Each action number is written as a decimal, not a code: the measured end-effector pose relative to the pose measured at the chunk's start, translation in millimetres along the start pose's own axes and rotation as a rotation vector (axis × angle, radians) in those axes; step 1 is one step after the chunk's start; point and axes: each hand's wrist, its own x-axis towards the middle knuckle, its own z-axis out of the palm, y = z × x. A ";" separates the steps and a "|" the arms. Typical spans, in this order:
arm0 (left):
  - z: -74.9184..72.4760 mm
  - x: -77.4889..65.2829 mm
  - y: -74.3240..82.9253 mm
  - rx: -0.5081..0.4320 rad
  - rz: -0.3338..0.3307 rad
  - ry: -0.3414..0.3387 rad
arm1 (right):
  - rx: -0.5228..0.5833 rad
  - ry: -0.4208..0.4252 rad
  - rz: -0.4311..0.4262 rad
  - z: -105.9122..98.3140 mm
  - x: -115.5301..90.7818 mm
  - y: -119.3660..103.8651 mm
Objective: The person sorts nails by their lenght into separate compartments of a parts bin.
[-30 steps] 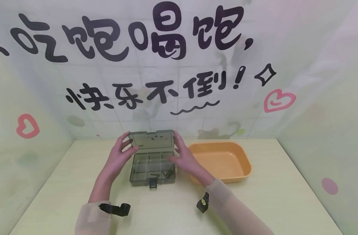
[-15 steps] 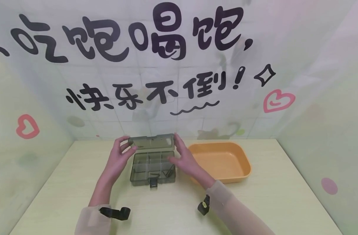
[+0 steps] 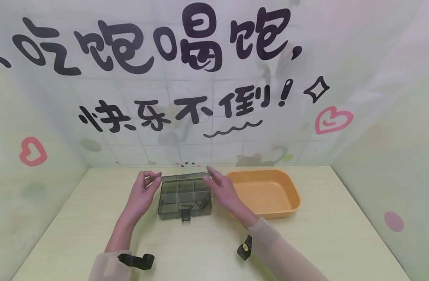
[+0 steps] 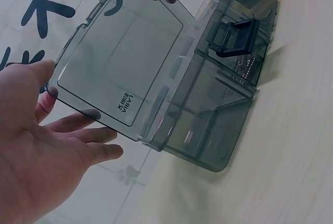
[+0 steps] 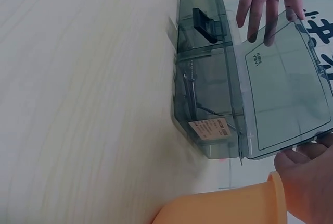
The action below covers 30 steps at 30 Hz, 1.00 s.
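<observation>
A smoky see-through divided storage box (image 3: 168,214) sits on the table, its dark latch (image 3: 185,214) toward me. Its hinged lid (image 4: 125,47) stands raised and shows as a narrow strip in the head view. My left hand (image 3: 141,201) pinches the lid's left corner, thumb on one side and fingers on the other. At the lid's right edge, my right hand (image 3: 229,194) holds on, fingers partly hidden behind the lid in its wrist view. Inside a front compartment lie thin dark pieces (image 3: 202,203) and a printed paper label (image 5: 209,128).
Right of the box stands an orange tray (image 3: 263,195), close beside my right forearm. A wall (image 3: 214,150) with dark lettering rises just behind both. Pale wood-grain tabletop (image 3: 186,249) runs between my forearms. Each sleeve carries a black wrist camera (image 3: 138,260).
The lid has tipped from broad and upright to nearly edge-on in the head view. Both hands have come down with it, and the box has shifted very slightly.
</observation>
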 end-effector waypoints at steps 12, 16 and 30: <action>-2.0 -10.3 -10.1 0.084 0.048 -0.035 | -0.109 -0.003 -0.087 -4.6 -6.5 3.0; -3.0 -13.4 -12.6 0.104 0.052 -0.059 | -0.147 -0.022 -0.120 -6.5 -8.7 4.1; -1.7 -23.6 -15.6 0.185 0.045 -0.088 | -0.282 -0.081 -0.230 -4.5 -17.1 6.4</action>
